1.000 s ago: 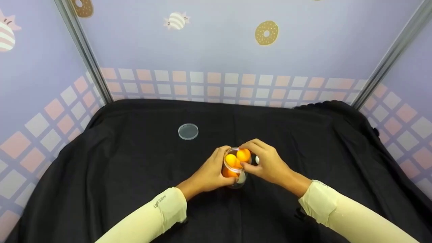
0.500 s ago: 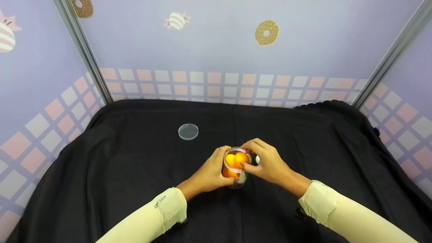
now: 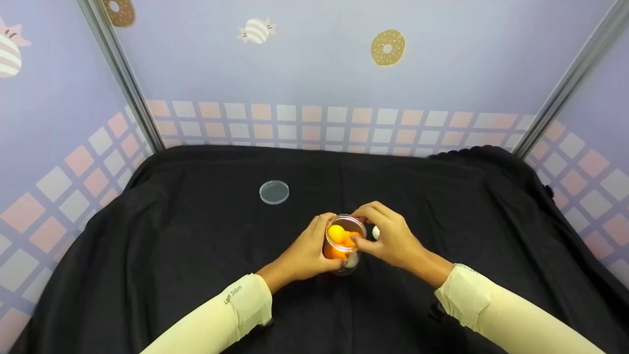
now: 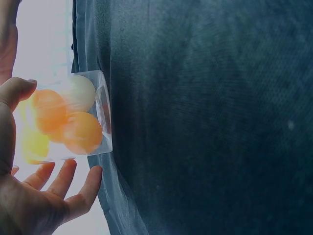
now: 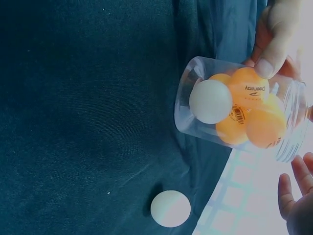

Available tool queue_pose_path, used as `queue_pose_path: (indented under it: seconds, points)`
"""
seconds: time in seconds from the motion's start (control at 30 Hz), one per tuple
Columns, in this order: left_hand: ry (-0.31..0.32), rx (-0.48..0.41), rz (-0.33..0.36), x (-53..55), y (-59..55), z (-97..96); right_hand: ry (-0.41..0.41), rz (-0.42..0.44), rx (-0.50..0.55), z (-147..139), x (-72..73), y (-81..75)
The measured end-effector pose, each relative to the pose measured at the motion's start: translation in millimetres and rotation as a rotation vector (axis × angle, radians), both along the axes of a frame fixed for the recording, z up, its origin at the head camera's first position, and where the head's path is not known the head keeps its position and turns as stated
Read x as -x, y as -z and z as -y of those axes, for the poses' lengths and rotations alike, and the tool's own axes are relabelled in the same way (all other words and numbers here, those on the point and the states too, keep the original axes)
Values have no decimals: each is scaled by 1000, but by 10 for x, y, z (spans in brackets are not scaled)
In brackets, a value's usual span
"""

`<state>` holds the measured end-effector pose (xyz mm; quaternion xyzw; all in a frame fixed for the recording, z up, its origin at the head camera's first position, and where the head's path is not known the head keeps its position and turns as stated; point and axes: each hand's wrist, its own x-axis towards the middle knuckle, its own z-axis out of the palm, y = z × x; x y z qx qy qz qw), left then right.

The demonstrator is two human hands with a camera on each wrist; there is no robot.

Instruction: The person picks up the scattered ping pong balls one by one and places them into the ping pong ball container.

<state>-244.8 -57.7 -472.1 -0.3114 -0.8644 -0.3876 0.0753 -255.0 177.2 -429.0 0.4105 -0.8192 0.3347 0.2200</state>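
A clear plastic jar (image 3: pixel 351 267) stands upright without a lid. My left hand (image 3: pixel 308 250) grips its side, the thumb in front and fingers behind. Inside are several orange ping-pong balls (image 3: pixel 336 233) and a white ping-pong ball (image 5: pixel 210 102) low down, seen in the right wrist view. My right hand (image 3: pixel 390 236) is at the mouth, its thumb over the near rim and fingers by the far rim, with no ball visible between them. In the right wrist view its fingertips (image 5: pixel 285 188) are apart, beside the rim.
A round clear lid (image 3: pixel 274 192) lies on the black cloth (image 3: pixel 216 231), behind and left of the jar. Another white ping-pong ball (image 5: pixel 170 208) lies on the cloth outside the jar, partly hidden by the right hand in the head view. Patterned walls (image 3: pixel 314 59) surround the table.
An orange ball at the right hand's fingers has gone down into the jar and settled lower among the others. Both hands have kept nearly the same place.
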Motion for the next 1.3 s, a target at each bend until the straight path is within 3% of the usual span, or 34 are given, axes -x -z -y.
queue_pose_path:
  seconds: [0.37, 0.63, 1.0, 1.3]
  points:
    - [2, 8, 10, -9, -36, -4, 179, 6, 65, -144, 188, 77]
    - [-10, 11, 17, -5, -18, -13, 309, 70, -6, -340, 368, 267]
    - [-21, 7, 25, -3, -1, -17, 315, 114, -101, -508, 436, 594]
    - [-18, 11, 30, -18, -6, -9, 316, 174, -185, -532, 402, 742]
